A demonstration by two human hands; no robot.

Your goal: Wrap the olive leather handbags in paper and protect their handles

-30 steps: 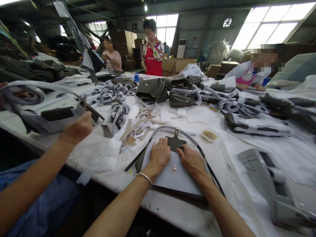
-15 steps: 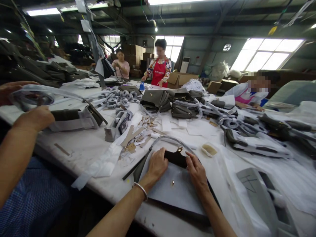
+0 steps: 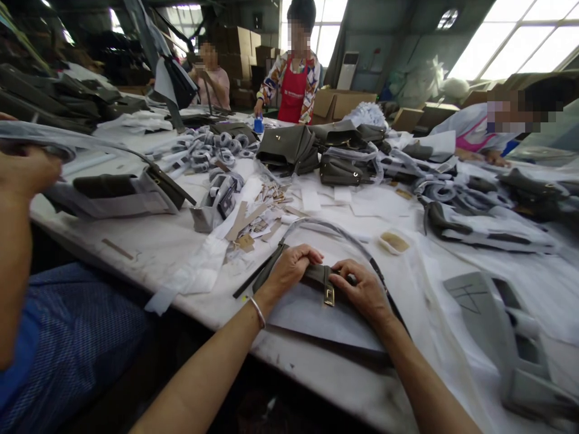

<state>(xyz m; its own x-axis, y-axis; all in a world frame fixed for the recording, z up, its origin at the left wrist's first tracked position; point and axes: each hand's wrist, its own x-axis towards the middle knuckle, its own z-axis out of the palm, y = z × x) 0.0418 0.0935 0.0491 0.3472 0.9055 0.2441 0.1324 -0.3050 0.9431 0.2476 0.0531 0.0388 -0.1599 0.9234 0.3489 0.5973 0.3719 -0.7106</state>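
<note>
A dark handbag (image 3: 325, 316) with a pale sheet over its front lies before me, its wrapped handle arching behind my hands. Its strap with a gold buckle (image 3: 329, 294) hangs down over the sheet between my hands. My left hand (image 3: 294, 265), with a bracelet at the wrist, rests curled at the bag's top edge; what its fingers hold, if anything, is hidden. My right hand (image 3: 359, 288) pinches the flap just right of the buckle strap.
Paper and card scraps (image 3: 256, 223) lie beyond the bag. A small dish (image 3: 393, 242) sits to the right, near a grey bag (image 3: 488, 325). At left a person's hand (image 3: 27, 172) holds a wrapped strap. More bags and people are farther back.
The flap with the gold buckle has folded down over the bag's front, covering the small clasp. Both hands have shifted with it, and the camera view has tilted down.
</note>
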